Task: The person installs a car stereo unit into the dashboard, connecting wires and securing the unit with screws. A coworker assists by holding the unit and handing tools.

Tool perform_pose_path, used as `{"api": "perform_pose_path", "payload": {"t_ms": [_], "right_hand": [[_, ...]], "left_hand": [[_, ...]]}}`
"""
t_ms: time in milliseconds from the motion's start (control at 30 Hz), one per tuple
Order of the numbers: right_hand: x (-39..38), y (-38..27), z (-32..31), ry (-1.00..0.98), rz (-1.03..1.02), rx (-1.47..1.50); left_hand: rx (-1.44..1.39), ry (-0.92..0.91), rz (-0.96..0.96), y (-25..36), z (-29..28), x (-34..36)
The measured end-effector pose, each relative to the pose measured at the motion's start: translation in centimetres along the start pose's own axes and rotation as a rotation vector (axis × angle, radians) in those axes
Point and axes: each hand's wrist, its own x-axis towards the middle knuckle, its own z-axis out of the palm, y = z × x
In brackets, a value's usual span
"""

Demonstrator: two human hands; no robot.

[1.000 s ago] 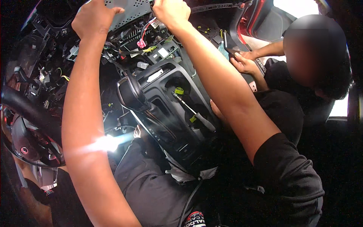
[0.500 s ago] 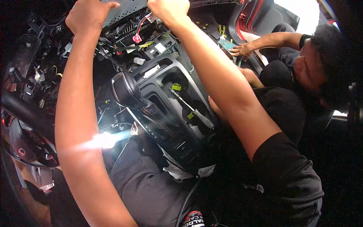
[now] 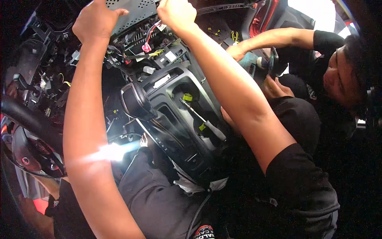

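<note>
At the top edge, my left hand and my right hand grip opposite sides of a grey perforated metal housing. My left thumb sticks out over its face; the other fingers and the housing's far part are hidden or cut off. Below it dangles a pink connector on red and dark wires, near yellow-bundled wiring. Beneath my arms stands the centre console with its black gear lever. In its cup holder lies a metal-shafted hand tool with a pale handle.
At the right, a co-worker crouches with one hand by a teal item and a dark flat object near the other. A steering wheel is at the left. A bright lamp shines beside my left forearm. Another person's arm shows lower left.
The view has shifted slightly, with my hands still on the housing. The co-worker's arm has moved up and left, and a dark flat object now shows near their other hand.
</note>
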Motion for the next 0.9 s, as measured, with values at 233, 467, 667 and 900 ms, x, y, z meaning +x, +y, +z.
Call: {"api": "perform_pose_path", "payload": {"t_ms": [233, 467, 667, 900], "right_hand": [[-0.2, 0.3, -1.0, -0.044, 0.089, 0.048], [-0.6, 0.0, -1.3, -0.037, 0.107, 0.066], [0.8, 0.5, 0.5, -0.068, 0.262, 0.202], [-0.2, 0.2, 0.7, -0.041, 0.18, 0.077]], "left_hand": [[0.282, 0.236, -0.009, 9.5, -0.7, -4.0], [0.415, 0.009, -0.129, 7.5, -0.5, -2.5], [0.374, -0.035, -0.16, 7.0, -0.4, -1.7], [0.373, 0.062, -0.099, 6.4, -0.2, -2.3]]}}
